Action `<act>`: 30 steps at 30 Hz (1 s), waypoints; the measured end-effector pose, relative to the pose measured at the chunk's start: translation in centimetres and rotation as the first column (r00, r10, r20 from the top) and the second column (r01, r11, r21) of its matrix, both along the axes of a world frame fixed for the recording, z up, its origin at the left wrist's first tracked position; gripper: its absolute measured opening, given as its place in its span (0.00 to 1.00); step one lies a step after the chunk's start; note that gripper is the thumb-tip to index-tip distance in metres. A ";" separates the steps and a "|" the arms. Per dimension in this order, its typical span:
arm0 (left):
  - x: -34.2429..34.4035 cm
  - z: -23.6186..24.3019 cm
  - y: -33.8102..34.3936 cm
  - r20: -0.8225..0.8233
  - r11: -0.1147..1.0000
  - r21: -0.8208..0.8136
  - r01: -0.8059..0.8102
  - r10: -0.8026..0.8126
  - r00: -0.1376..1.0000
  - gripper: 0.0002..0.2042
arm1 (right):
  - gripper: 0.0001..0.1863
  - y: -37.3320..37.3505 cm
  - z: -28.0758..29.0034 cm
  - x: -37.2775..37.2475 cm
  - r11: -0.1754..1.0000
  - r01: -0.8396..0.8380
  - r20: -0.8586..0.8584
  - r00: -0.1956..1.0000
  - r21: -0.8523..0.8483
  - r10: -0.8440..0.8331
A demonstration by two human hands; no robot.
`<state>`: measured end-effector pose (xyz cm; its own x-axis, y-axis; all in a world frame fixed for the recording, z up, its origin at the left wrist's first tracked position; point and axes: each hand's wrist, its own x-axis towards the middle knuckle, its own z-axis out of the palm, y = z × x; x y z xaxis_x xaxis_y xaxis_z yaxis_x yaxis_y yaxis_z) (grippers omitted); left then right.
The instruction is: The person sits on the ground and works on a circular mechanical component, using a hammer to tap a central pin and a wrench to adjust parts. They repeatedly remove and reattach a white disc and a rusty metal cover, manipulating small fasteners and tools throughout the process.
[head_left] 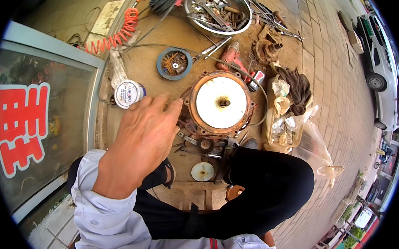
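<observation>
So the round metal unit [211,93] sits on the ground [159,45], just past the person's knees, and it looks like a hefty lump: rigid, probably heavy, not something you'd squish. The rusty outer rim [192,106] with its bolt lugs seems the best place to grab, ideally from both sides, since the white disc [210,109] on top looks smooth and maybe slick. Looks-wise it's crusty orange-brown around the edge, pale on the face, with a brown-stained stub shaft [225,103] poking up dead centre. The left hand [140,135] is just beside it, palm down, fingers loosely bent; can't tell if there's anything under them. Right hand isn't visible. Further out there's a white tub [126,94], a blue dish [188,62] of screws, a red drill [233,57] and a metal basin [231,32] full of tools.
</observation>
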<state>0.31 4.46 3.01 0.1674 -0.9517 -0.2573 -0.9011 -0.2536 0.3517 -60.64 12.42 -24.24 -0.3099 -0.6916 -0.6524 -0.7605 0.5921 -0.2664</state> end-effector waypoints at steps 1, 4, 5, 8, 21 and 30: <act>-0.2 -0.3 -0.2 -0.014 1.000 -0.025 0.012 -0.012 1.000 0.27 | 0.23 0.1 0.4 0.1 1.000 0.007 -0.003 1.000 0.004 -0.007; -0.7 -1.1 -0.7 -0.013 0.997 -0.062 0.039 -0.040 0.999 0.34 | 0.23 0.2 1.2 0.7 1.000 0.029 -0.009 1.000 0.008 -0.029; -0.8 -1.3 -1.0 -0.030 0.997 -0.059 0.044 -0.046 0.998 0.36 | 0.23 0.2 1.6 0.7 0.999 0.036 -0.015 0.999 0.009 -0.036; -0.9 -1.6 -2.0 -0.055 0.997 -0.053 0.058 -0.060 0.997 0.41 | 0.22 0.6 2.2 1.0 0.998 0.063 -0.018 0.998 0.016 -0.063; -3.0 -2.8 -6.1 -0.001 0.977 -0.191 0.094 -0.096 0.995 0.37 | 0.21 2.4 2.9 1.3 0.990 0.137 -0.011 0.991 0.042 -0.136; -10.0 -5.9 -6.1 0.197 0.934 -0.172 0.314 -0.279 0.940 0.20 | 0.19 2.8 1.4 1.8 0.986 0.165 0.052 0.985 0.033 -0.166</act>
